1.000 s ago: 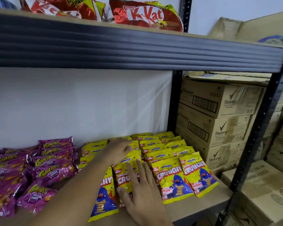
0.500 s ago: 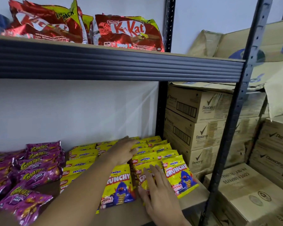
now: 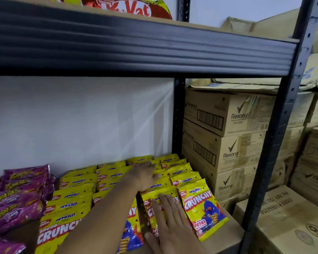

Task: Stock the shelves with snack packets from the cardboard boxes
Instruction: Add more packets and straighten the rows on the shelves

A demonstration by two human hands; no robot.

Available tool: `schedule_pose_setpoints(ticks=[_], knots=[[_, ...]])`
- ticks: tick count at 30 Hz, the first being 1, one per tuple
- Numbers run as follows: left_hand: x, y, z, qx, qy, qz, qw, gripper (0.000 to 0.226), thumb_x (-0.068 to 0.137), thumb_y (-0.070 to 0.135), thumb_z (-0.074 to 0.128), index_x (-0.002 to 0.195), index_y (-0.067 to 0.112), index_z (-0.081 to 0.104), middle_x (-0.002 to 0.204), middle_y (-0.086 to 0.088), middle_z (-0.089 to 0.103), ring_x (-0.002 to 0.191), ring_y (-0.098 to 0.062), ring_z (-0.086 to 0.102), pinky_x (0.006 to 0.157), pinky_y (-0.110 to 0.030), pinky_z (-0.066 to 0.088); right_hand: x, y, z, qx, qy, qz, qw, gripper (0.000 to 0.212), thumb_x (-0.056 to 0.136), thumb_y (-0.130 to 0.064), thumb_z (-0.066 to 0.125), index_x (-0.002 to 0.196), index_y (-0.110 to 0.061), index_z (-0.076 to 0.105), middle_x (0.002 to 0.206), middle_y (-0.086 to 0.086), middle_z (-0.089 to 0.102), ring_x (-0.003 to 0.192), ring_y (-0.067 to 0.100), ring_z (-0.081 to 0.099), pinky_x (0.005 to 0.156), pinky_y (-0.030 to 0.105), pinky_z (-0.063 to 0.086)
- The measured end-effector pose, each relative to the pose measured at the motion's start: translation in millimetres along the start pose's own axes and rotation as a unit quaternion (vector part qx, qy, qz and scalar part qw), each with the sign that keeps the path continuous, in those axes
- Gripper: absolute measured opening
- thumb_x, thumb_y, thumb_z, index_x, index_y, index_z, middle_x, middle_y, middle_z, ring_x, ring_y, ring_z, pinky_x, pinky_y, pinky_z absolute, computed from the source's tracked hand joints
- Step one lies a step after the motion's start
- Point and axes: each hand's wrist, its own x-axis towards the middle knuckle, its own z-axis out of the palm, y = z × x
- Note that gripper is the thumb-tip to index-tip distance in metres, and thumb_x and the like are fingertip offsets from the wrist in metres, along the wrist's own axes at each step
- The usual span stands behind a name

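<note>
Hands were both flat and grasping nothing: my left hand point(image 3: 145, 176) pressed the rear rows of yellow Crunchy packets point(image 3: 202, 208) on the lower shelf point(image 3: 226, 233), my right hand point(image 3: 170, 226) the front row. Step, as I judged it: squaring rows. Next required fetching more packets from a cardboard box.
</note>
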Motion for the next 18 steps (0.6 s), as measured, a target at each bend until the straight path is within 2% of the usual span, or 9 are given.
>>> schedule_pose_setpoints(ticks=[4,10,15,18], knots=[[7.7,-2.4,-6.3,0.035,-0.017,0.003,0.999,0.067,0.101,0.059,0.028,0.155,0.019,0.027,0.163,-0.004,0.022,0.148,-0.027,0.027,0.117,-0.044,0.03,3.8,0.8,2.9,-0.002,0.01,0.001,1.0,0.072,0.096,-0.064,0.018,0.136,-0.02,0.06,0.141,0.009,0.056,0.135,0.025,0.041,0.108,0.041,0.024],[8.5,-5.3,-11.5,0.024,-0.016,0.001,1.0,0.066,0.1,0.061,0.032,0.154,0.022,0.031,0.161,-0.003,0.028,0.147,-0.024,0.028,0.118,-0.043,0.029,9.0,0.4,-1.8,0.008,-0.035,0.006,0.999,0.073,0.096,-0.064,0.016,0.133,-0.021,0.062,0.138,0.008,0.06,0.133,0.025,0.041,0.111,0.039,0.017],[5.3,-8.8,-11.5,-0.045,0.024,0.0,0.999,0.065,0.098,0.059,0.042,0.154,0.025,0.032,0.162,0.001,0.029,0.148,-0.022,0.027,0.119,-0.038,0.027,7.2,-0.4,-9.0,0.005,-0.036,0.001,0.999,0.076,0.094,-0.068,0.017,0.137,-0.02,0.058,0.141,0.008,0.057,0.135,0.024,0.039,0.111,0.039,0.019],[1.4,-7.2,-14.0,-0.162,0.085,0.031,0.983,0.063,0.096,0.056,0.051,0.151,0.029,0.037,0.158,-0.001,0.035,0.145,-0.021,0.033,0.117,-0.036,0.031,5.0,0.9,-20.4,0.021,0.003,-0.006,1.0,0.076,0.095,-0.069,0.02,0.143,-0.02,0.051,0.148,0.004,0.05,0.14,0.021,0.035,0.111,0.038,0.025]])
